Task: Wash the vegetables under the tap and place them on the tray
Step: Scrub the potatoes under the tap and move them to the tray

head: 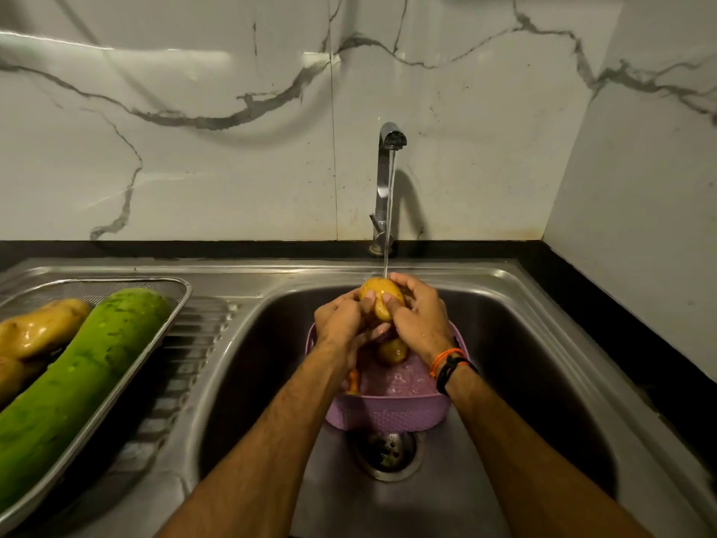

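Steel is shining wet all round the sink (543,343), and nearest me the drain (388,454) is sitting just below a lilac plastic basket (388,413). Inside that basket another potato (392,350) is waiting, with something orange (354,382) half hidden beside my left forearm; I cannot tell what it is.

Above the basket I am holding the potato (382,302) in both hands. My left hand (341,322) is curling round its left side, and my right hand (419,316) is wrapping its right side and top, fingers bent onto the skin. Water from the tap (390,180) is running straight onto it.

I am judging this potato as firm, fairly dense and not fragile, but its wet skin is looking glossy, so it is probably slippery. Cupping it round the middle with the whole palm seems safer than pinching an end.

Off to the left, on the draining board, the metal tray (170,316) is already carrying a long green gourd (77,378) and washed potatoes (38,328).
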`<control>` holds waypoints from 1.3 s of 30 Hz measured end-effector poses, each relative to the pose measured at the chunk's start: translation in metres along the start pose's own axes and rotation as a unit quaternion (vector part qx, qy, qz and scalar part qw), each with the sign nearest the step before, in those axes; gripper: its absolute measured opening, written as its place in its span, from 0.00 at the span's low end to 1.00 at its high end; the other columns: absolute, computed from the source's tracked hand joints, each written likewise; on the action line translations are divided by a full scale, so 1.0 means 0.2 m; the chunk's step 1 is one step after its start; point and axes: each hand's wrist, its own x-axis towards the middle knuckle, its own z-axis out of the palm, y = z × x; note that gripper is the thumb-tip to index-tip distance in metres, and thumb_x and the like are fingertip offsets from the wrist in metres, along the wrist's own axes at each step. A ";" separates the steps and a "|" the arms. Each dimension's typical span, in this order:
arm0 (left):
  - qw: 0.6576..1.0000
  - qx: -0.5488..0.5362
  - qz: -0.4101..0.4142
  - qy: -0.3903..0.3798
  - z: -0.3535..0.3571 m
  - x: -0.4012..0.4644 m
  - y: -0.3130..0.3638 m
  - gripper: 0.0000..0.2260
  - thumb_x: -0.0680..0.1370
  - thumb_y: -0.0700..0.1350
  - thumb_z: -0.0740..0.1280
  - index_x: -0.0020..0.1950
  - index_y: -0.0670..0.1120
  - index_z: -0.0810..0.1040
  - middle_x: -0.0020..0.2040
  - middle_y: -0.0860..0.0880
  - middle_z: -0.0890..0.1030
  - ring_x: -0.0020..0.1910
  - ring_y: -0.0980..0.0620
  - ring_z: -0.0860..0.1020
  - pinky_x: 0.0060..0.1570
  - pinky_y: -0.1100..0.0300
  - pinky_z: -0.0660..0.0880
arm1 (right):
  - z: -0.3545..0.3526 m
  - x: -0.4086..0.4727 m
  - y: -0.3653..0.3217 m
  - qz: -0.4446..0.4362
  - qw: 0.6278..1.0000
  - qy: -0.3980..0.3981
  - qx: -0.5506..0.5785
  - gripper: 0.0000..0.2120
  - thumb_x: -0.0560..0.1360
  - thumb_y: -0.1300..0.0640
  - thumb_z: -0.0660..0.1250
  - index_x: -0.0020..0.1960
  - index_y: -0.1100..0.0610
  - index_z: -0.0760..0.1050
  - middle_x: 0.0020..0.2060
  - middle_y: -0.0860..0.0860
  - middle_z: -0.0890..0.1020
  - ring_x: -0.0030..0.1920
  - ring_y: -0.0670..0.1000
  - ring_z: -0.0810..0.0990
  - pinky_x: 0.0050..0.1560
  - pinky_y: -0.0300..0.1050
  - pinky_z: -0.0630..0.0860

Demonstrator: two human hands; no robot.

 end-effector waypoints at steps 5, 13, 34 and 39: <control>0.999 -0.020 -0.002 -0.049 0.00 -0.02 0.01 0.06 0.80 0.39 0.65 0.56 0.44 0.80 0.55 0.41 0.81 0.51 0.47 0.81 0.41 0.53 0.83 | 0.01 0.00 -0.01 0.022 1.000 -0.008 0.007 0.19 0.82 0.56 0.60 0.72 0.52 0.69 0.70 0.52 0.73 0.68 0.53 0.71 0.68 0.47 0.68; 0.996 -0.074 0.015 -0.053 0.02 -0.03 0.01 0.10 0.81 0.36 0.63 0.61 0.38 0.77 0.53 0.39 0.82 0.49 0.46 0.83 0.36 0.57 0.82 | 0.07 -0.05 -0.03 0.002 0.998 -0.068 -0.011 0.25 0.84 0.49 0.53 0.80 0.53 0.53 0.79 0.51 0.57 0.77 0.51 0.57 0.73 0.43 0.54; 0.996 -0.064 0.062 0.006 0.04 -0.03 -0.04 0.11 0.77 0.34 0.68 0.59 0.37 0.80 0.50 0.38 0.84 0.51 0.43 0.84 0.49 0.55 0.82 | 0.14 -0.08 -0.06 0.038 0.995 -0.096 -0.017 0.37 0.79 0.33 0.48 0.81 0.51 0.44 0.79 0.50 0.52 0.78 0.55 0.56 0.76 0.57 0.58; 0.995 -0.080 0.051 -0.022 0.04 -0.05 -0.05 0.11 0.81 0.35 0.64 0.61 0.38 0.79 0.52 0.39 0.84 0.52 0.44 0.84 0.45 0.59 0.82 | 0.14 -0.03 -0.10 0.055 0.997 -0.057 0.011 0.44 0.73 0.24 0.46 0.77 0.53 0.58 0.75 0.54 0.62 0.74 0.56 0.65 0.74 0.59 0.62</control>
